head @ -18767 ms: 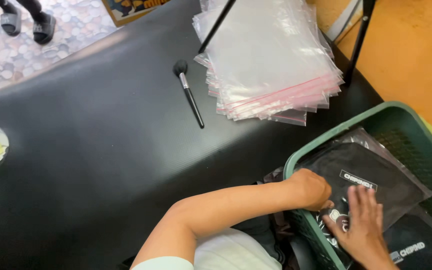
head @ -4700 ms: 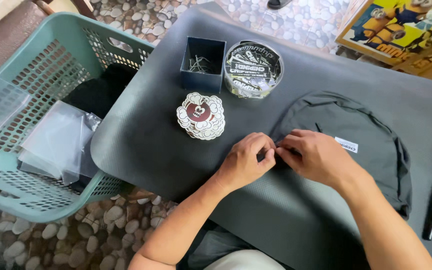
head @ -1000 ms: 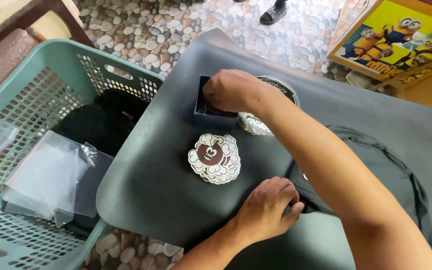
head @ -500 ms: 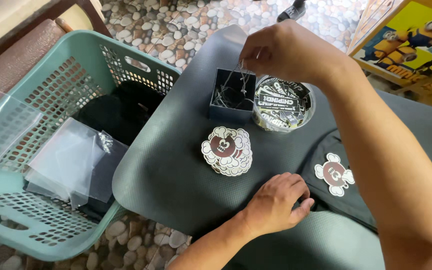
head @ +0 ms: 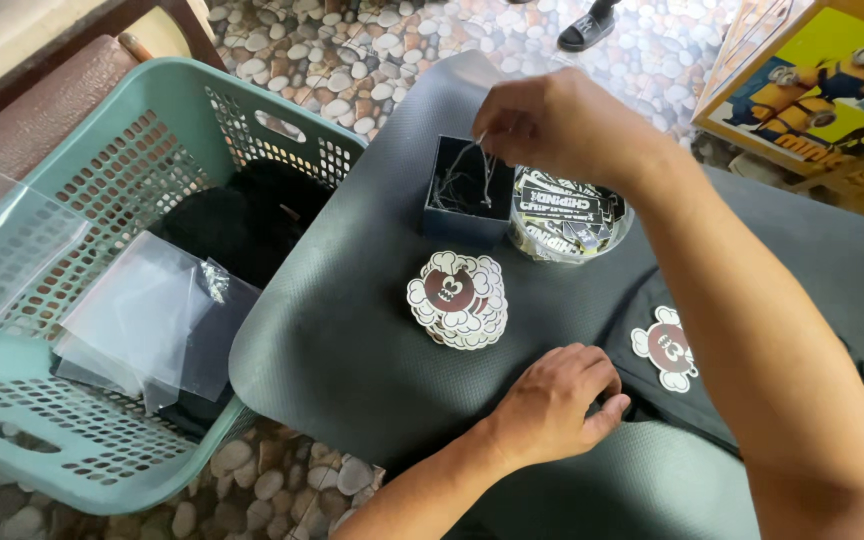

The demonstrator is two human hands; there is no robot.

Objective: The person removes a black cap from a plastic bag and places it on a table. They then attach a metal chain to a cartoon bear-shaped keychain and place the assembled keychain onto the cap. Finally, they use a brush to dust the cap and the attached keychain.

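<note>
Thin string: a pale, looped strand (head: 487,160) pinched at its top end, hanging down from the right hand into the small box just below it.
Right hand: right hand (head: 552,125) reaches across from the right, thumb and forefinger closed on the string, the other fingers curled in; it hovers above the box's far edge.
Small box: dark, square open box (head: 467,190) directly under the right hand, holding a tangle of similar strands; it stands on the mat.
Round tub: clear round tub (head: 567,215) touching the box's right side, beneath the right wrist, filled with black printed labels.
Tag stack: stack of cloud-shaped card tags (head: 457,298) with a dark round middle, on the mat between the two hands, nearer the box.
Left hand: left hand (head: 552,400) lies palm down, fingers loosely bent, pressing on the edge of the garment; whether it grips the cloth I cannot tell.
Garment: black garment (head: 692,400) spread just right of the left hand, passing under the right forearm.
Loose tag: one cloud-shaped tag (head: 667,345) lies on the garment, just beyond the left fingertips.
Mat: dark textured mat (head: 342,330) under both hands.
Basket: green plastic basket (head: 82,440) well left of both hands, holding clear bags (head: 142,320) and dark cloth.
</note>
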